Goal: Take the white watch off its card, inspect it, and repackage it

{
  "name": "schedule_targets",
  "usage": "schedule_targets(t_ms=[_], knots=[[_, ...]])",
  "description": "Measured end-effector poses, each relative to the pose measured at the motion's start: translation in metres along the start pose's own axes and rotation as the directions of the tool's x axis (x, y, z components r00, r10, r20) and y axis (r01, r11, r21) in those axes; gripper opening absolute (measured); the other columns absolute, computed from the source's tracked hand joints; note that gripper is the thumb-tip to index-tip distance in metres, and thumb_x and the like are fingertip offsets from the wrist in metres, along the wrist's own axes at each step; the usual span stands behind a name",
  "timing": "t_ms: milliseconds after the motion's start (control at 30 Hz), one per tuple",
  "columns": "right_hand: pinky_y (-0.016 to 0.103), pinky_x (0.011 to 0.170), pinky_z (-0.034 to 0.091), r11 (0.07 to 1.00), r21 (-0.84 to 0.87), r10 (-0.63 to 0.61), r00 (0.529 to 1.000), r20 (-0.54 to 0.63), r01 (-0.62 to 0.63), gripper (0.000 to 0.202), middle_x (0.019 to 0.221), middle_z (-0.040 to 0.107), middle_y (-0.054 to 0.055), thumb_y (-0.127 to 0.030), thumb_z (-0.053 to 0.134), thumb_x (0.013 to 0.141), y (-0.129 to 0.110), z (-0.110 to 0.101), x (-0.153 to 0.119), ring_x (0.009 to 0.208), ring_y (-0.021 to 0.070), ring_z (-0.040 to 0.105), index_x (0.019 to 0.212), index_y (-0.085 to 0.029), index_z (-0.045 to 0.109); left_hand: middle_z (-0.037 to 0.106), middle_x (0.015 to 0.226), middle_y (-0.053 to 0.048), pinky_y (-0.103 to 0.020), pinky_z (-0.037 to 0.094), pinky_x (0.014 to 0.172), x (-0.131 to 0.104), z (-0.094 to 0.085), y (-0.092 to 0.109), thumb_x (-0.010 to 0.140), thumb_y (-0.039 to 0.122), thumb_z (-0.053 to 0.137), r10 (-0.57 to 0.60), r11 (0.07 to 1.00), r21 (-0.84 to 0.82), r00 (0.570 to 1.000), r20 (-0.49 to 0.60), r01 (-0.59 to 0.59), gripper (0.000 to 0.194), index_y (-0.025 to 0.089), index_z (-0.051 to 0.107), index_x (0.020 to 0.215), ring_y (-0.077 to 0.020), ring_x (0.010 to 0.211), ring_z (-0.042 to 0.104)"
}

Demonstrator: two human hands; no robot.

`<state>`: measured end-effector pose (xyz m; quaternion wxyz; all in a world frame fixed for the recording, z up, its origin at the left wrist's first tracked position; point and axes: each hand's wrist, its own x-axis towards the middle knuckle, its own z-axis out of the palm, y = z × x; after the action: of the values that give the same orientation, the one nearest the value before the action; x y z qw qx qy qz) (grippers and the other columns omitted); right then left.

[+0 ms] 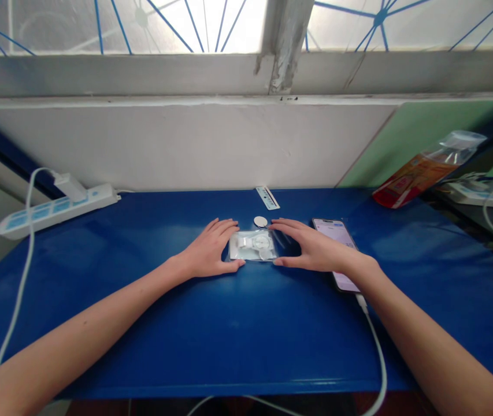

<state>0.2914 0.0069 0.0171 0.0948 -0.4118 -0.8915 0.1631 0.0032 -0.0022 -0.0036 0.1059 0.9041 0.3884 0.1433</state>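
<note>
**Inspection: both hands resting at a small clear packet on the blue table**

Starting at the far left, a white power strip (58, 209) is lying on the blue table (237, 335), with a white plug seated in it and its cord trailing down over the near edge.

Your left hand (209, 249) is lying palm down, fingers spread loosely, its thumb and fingertips touching the left end of the clear packet (254, 245). It is gripping nothing.

The clear packet is lying flat at the middle of the table, between your two hands (its contents are showing as small white parts, too small to identify). Just behind it a white round disc (260, 221) is sitting apart from the packet, and farther back a narrow white label strip (267, 197) is lying near the wall.

Your right hand (311, 247) is resting flat and open as well, fingertips touching the packet's right end, wrist crossing over a phone (337, 245) whose screen is lit; a white cable is running from the phone's near end.

At the far right an orange bag (419, 173) is leaning on the table's corner.
</note>
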Motion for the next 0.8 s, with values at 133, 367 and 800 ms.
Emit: schedule_targets(t_ms=[133,367,800], knots=[[0.054,0.109,0.037,1.000,-0.001,-0.015,1.000,-0.014,0.015,0.079,0.150,0.042,0.016,-0.059,0.064,0.079,0.000,0.001,0.000,0.137,0.0367,0.040,0.145,-0.019,0.045,0.045,0.145,-0.021,-0.054,0.022,0.117,-0.001,0.000,0.000,0.077,0.064,0.064,0.013,1.000,0.005,1.000,-0.005,-0.013,0.083,0.012,0.045,0.138,-0.0334,0.139,0.037],[0.053,0.111,0.035,0.998,-0.063,-0.007,1.000,0.015,0.008,0.080,0.152,0.038,0.019,-0.061,0.057,0.084,-0.002,0.002,-0.001,0.139,0.0380,0.036,0.147,-0.014,0.041,0.042,0.148,-0.020,-0.051,0.019,0.118,-0.001,-0.001,0.000,0.089,0.057,0.052,0.001,1.000,0.029,1.000,0.027,-0.001,0.071,0.009,0.044,0.140,-0.0309,0.141,0.033],[0.039,0.083,0.056,0.968,0.246,0.046,0.933,-0.358,0.046,0.031,0.105,0.074,0.007,-0.039,0.052,0.092,-0.027,-0.004,0.004,0.095,0.0258,0.069,0.114,-0.024,0.069,0.052,0.140,-0.016,-0.052,0.025,0.116,-0.002,0.000,-0.006,0.094,0.054,0.045,-0.019,0.991,-0.135,0.997,-0.073,0.009,0.057,0.015,0.044,0.137,-0.0298,0.135,0.044]])
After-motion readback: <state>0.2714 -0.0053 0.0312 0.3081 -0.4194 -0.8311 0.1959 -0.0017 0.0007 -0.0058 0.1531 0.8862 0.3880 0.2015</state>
